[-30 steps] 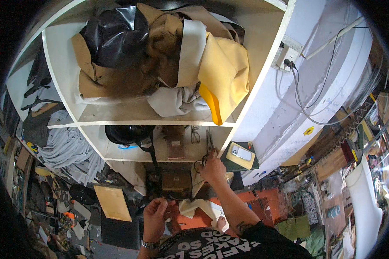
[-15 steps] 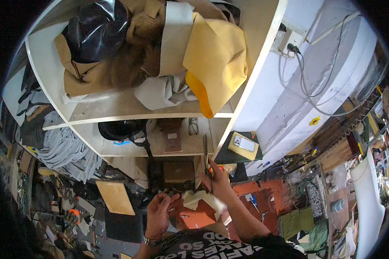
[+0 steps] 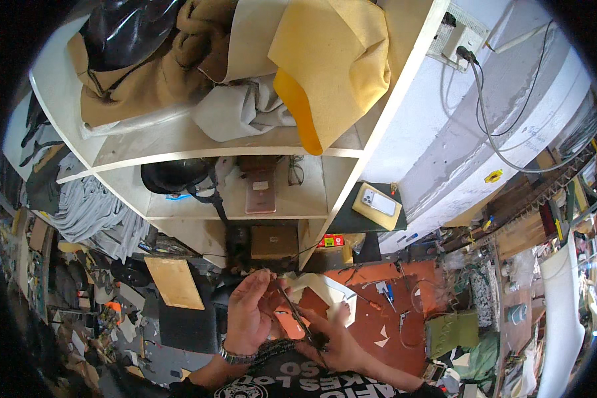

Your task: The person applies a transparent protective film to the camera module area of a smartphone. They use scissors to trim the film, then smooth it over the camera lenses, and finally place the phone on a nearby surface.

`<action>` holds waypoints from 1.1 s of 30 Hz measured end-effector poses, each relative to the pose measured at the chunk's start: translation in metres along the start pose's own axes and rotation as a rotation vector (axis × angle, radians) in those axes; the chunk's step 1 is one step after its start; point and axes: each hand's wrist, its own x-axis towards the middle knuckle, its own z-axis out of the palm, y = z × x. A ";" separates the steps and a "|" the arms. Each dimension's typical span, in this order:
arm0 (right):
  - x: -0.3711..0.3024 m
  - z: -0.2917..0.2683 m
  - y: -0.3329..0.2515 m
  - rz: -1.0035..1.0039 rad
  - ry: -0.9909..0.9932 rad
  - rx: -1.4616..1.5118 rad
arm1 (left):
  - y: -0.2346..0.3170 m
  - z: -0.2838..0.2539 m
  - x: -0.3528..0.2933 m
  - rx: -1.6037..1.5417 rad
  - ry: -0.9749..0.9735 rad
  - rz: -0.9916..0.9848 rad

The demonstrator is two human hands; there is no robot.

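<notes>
Between the hands, a thin dark tool is being pinched by the left hand and gripped by the right hand above an orange sheet.

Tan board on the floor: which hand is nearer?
Left. The left hand sits just right of the tan board; the right hand lies farther right, beyond the left hand.

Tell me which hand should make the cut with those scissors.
Probably the right hand: it already grips the handles of the scissors, blades pointing up toward the left hand. The left hand pinches the orange-and-white piece at the blades, so it seems better placed to steady it.
</notes>
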 end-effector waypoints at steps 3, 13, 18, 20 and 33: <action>-0.008 -0.001 -0.003 0.036 0.006 -0.075 | -0.004 0.004 -0.003 -0.046 0.041 0.036; -0.003 -0.001 -0.022 -0.030 0.073 -0.013 | 0.002 0.003 -0.010 -0.098 0.025 0.058; 0.001 0.002 -0.025 -0.104 0.115 -0.033 | 0.003 -0.001 -0.011 -0.089 0.053 0.102; 0.002 0.004 -0.027 -0.082 0.122 -0.020 | 0.005 -0.002 -0.011 -0.078 0.071 0.112; 0.010 0.007 -0.038 -0.080 0.065 -0.071 | 0.014 -0.008 -0.013 -0.045 0.146 0.152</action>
